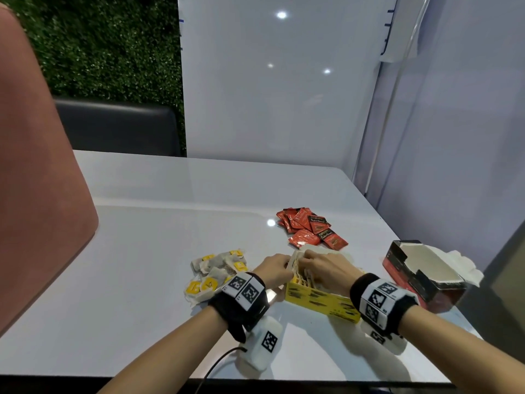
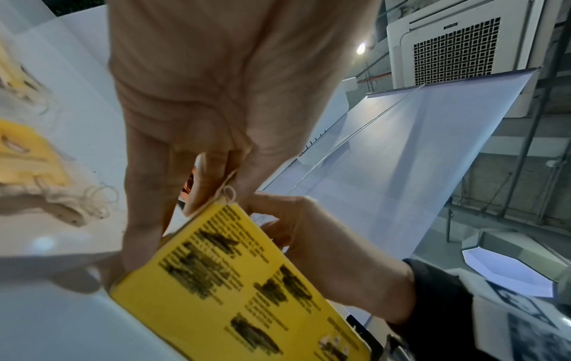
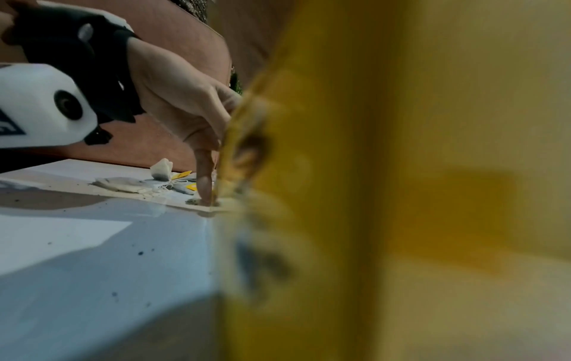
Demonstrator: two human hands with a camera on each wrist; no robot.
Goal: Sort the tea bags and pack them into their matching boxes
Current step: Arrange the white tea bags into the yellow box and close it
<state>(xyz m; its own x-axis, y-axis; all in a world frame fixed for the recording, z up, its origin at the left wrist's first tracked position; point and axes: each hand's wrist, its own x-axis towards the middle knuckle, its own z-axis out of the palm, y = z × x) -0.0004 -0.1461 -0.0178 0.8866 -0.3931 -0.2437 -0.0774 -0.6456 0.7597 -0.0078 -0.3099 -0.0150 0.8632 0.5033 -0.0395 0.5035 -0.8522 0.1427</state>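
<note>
The right hand (image 1: 326, 268) reaches down into the open top of the yellow box (image 1: 321, 301), its fingers (image 1: 308, 258) curled over the tea bags (image 1: 302, 275) that stand inside. It seems to be pressing or tucking them in, but whether this grip has actually pinched a bag I cannot tell; its own wrist view is filled with blurred yellow card. The left hand (image 1: 272, 270) is at the box's nine o'clock end. In the left wrist view its thumb and fingers (image 2: 204, 185) pinch a pale flap or bag edge with a loop of string at the rim, while another finger runs down the outside of the box to the worktop (image 1: 159, 251).

The step, as I read it, is seating yellow-tag bags in the yellow box. To do it well, the left hand should keep that end steady so that the light card does not slide or tip. The right should push the bags flat and together toward one end, with strings and tags tucked below the rim, leaving a gap for more.

More are waiting: a loose heap of yellow-tag bags (image 1: 217, 270) lies at nine o'clock of the box, just beside the left wrist. The red sachets (image 1: 311, 227) sit at twelve o'clock, a little apart. Their dark red box (image 1: 420, 275) stands open at three o'clock, with no sachets visible inside.
</note>
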